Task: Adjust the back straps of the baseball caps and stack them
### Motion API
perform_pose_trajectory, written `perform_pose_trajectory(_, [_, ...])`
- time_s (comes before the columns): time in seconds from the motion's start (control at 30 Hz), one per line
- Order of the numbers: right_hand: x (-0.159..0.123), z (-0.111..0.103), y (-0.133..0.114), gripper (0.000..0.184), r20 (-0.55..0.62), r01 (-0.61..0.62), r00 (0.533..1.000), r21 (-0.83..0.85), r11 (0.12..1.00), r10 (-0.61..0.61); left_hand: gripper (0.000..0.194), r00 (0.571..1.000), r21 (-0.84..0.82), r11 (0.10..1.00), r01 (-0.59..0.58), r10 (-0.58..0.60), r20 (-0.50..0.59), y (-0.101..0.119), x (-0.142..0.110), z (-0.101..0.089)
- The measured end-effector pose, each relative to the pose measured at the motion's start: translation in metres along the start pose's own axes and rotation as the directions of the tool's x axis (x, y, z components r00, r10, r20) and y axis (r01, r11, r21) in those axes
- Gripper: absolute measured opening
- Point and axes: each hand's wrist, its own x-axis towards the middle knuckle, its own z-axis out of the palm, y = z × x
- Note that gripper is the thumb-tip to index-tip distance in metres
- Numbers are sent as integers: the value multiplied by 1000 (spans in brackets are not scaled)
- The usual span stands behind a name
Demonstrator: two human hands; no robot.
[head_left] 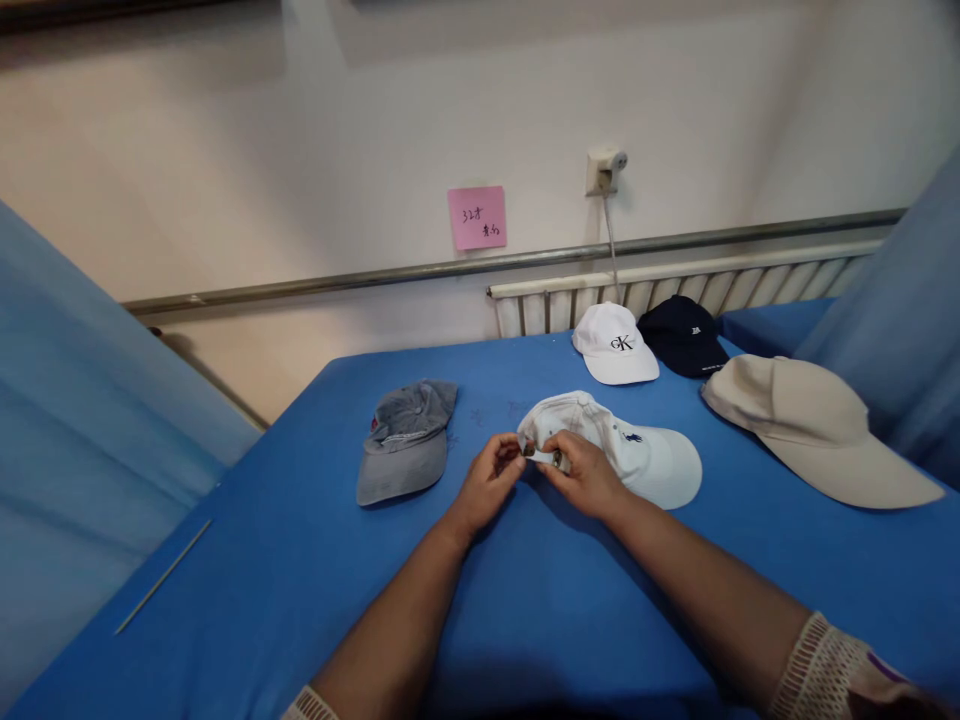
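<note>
A pale baseball cap (652,465) with a small dark emblem lies on its side, its brim toward the right. At its back, my left hand (491,480) pinches one end of the cap's strap. My right hand (585,475) grips the strap close by, beside a small brass-coloured buckle (556,459). Both sets of fingers are closed, and part of the strap is hidden behind them. A grey cap (409,440) rests left of my hands.
Behind are a white cap (615,345) and a navy cap (682,335); a beige cap (795,420) sits at right. A thin stick (163,577) lies on the blue-covered table (300,560). A radiator (555,310) and metal rail (375,275) run along the wall. Blue curtains (90,470) flank the table.
</note>
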Motion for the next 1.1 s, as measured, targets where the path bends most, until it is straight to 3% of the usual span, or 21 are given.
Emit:
perform_pose_trajectory(0.1, [0,-2,-1,11,-29,-24,999,27,999,25,29,997,188,979,-77,80,-6,1,-2,-1])
perform_pose_trajectory(0.27, [0,-2,-8,29,43,17,999,89,996,-21,20,986,375,913,-163,166,22,1,-5,3])
perform_pose_trajectory(0.43, [-1,1,-13,14,17,44,999,101,994,-46,40,985,475,870,-133,168,-30,2,-6,6])
perform_pose_trajectory(0.53, [-2,2,-14,23,31,102,994,136,985,-107,34,990,549,828,-113,139,-7,2,-4,5])
perform_pose_trajectory(0.63, [-2,0,-16,24,55,116,991,128,985,-124,29,993,560,824,-90,115,-9,2,-2,4])
perform_pose_trajectory(0.83, [-3,-5,-23,36,108,178,980,-108,978,-166,35,988,491,859,-147,155,25,7,-7,5])
perform_pose_trajectory(1.0, [-4,-4,-23,26,97,232,970,-66,970,-225,28,984,535,826,-177,144,103,9,-6,6])
perform_pose_trajectory(1.1, [-4,-3,-22,23,99,239,967,-50,970,-233,30,990,596,791,-142,116,81,7,-2,4])
